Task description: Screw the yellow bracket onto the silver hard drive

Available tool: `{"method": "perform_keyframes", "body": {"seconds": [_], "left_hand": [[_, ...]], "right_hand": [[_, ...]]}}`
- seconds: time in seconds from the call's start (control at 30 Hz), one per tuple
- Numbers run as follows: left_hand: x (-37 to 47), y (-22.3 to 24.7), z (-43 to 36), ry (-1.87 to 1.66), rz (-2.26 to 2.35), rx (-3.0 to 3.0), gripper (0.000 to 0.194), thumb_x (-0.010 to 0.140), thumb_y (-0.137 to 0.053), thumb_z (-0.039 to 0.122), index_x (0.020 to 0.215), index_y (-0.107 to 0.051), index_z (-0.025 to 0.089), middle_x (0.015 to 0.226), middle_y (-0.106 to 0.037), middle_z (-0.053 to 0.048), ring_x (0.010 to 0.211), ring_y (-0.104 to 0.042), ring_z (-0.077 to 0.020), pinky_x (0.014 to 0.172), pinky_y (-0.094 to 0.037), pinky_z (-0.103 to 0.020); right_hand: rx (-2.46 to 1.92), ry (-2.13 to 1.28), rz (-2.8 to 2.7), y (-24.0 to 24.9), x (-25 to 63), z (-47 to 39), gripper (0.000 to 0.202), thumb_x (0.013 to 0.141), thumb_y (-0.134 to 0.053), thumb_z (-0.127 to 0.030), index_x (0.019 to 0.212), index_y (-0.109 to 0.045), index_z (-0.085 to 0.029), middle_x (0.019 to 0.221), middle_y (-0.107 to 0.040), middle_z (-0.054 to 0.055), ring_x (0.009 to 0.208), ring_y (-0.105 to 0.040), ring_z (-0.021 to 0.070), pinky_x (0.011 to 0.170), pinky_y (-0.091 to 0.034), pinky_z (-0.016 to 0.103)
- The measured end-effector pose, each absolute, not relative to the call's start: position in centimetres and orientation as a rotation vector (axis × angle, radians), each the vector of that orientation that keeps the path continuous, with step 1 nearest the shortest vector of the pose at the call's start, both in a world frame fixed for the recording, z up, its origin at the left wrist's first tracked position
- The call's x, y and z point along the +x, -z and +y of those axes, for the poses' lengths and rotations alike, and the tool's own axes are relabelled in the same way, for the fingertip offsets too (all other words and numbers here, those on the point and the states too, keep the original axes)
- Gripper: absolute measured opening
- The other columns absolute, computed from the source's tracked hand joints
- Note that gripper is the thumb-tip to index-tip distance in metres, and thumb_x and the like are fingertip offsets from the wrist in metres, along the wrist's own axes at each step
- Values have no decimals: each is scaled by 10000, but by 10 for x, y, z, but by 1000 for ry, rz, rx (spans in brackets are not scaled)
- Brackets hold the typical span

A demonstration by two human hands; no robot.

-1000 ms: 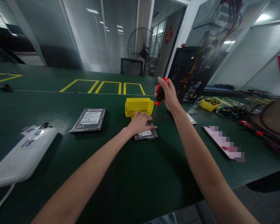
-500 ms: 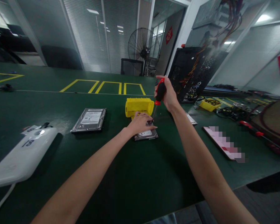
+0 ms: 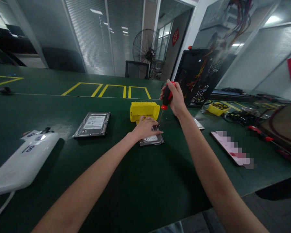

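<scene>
Blinds-covered glass partitions (image 3: 97, 42) are standing at the far side, behind a green bench (image 3: 135, 194). Near its middle, a hard drive (image 3: 151, 139) is lying just on the near side of a yellow bin (image 3: 145, 109). Someone's left hand (image 3: 147, 126) is resting over that drive; I can't tell whether it's gripping. Their right hand (image 3: 175, 98) is clamping round a red-and-black screwdriver (image 3: 166, 97), which is slanting down toward the drive. Farther left, another drive (image 3: 93, 124) is lying flat.

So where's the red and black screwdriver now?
The screwdriver is just right of centre in the head view, in the right hand's grip, pointing down at the hard drive under the left hand.
</scene>
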State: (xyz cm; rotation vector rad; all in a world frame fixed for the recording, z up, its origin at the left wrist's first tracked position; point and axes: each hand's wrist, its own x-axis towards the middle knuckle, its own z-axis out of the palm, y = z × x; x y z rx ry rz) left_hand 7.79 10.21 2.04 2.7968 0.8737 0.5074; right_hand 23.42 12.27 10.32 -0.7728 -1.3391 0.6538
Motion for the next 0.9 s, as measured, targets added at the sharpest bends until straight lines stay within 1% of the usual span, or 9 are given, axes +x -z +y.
{"method": "perform_keyframes", "body": {"seconds": [0.13, 0.27, 0.37, 0.57, 0.8, 0.9], "left_hand": [[78, -18, 104, -509, 880, 2802, 548, 905, -431, 626, 1159, -640, 187, 1258, -618, -94, 1188, -514, -293, 1004, -287, -484], [79, -15, 106, -504, 881, 2801, 529, 903, -430, 621, 1170, -638, 215, 1261, -615, -86, 1184, -510, -305, 1003, -280, -502], [78, -15, 106, -503, 888, 2801, 536, 900, -435, 625, 1173, -635, 209, 1264, -613, -85, 1187, -510, -300, 1003, -282, -491], [79, -17, 105, -510, 884, 2807, 539, 901, -430, 634, 1138, -648, 202, 1243, -625, -81, 1181, -513, -294, 997, -283, -479], [79, -19, 104, -496, 886, 2806, 544, 902, -427, 633, 1163, -643, 208, 1257, -618, -84, 1187, -508, -301, 998, -282, -487], [78, -18, 104, -499, 887, 2809, 555, 901, -427, 638, 1156, -643, 196, 1248, -623, -85, 1183, -514, -297, 999, -282, -479]], "right_hand": [[-758, -673, -1359, -104, 232, 120, 399, 766, -590, -637, 903, -472, -282, 765, -569, -34, 619, -586, 109, 511, -464, 244], [-787, -640, -1400, -106, 231, 117, 375, 793, -556, -633, 964, -491, -306, 773, -565, -35, 579, -552, 99, 520, -474, 253], [-784, -650, -1407, -107, 231, 116, 361, 801, -562, -616, 984, -508, -309, 776, -565, -31, 572, -535, 97, 530, -486, 258], [-747, -697, -1392, -107, 232, 118, 350, 790, -592, -606, 920, -509, -292, 741, -549, -39, 564, -527, 92, 510, -476, 243], [-781, -678, -1400, -108, 233, 120, 397, 771, -580, -653, 894, -492, -287, 720, -540, -36, 562, -534, 106, 520, -468, 258], [-787, -692, -1404, -109, 233, 119, 432, 769, -543, -693, 881, -496, -279, 696, -546, -38, 557, -540, 107, 532, -469, 259]]}}
